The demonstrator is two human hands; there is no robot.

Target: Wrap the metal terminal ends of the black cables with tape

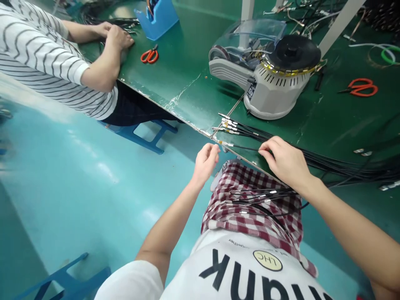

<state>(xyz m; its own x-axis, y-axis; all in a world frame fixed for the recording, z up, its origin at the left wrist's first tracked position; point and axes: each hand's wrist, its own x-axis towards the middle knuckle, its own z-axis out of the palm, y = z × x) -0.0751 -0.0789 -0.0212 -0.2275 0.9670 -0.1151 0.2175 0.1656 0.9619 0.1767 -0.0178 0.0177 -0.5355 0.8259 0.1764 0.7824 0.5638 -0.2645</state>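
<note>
My right hand [283,160] pinches a thin black cable [246,148] between thumb and fingers, over the table's front edge. This cable's end points left and carries a white sleeve and a yellowish band [223,143]. Just below and left of that end is my left hand [206,161], its fingers curled together; what they hold, if anything, is too small to make out. Behind the held cable, a bundle of black cables [325,160] with white-labelled ends [229,125] lies on the green table. More black cables [259,195] rest across my checkered lap.
A grey tape dispenser [275,93] with a black round top stands behind the bundle. Orange-handled scissors [364,87] lie at right, another orange pair [150,55] near a blue tape holder [159,18]. A person in a striped shirt [46,62] sits at left. Blue stools [140,139] stand below.
</note>
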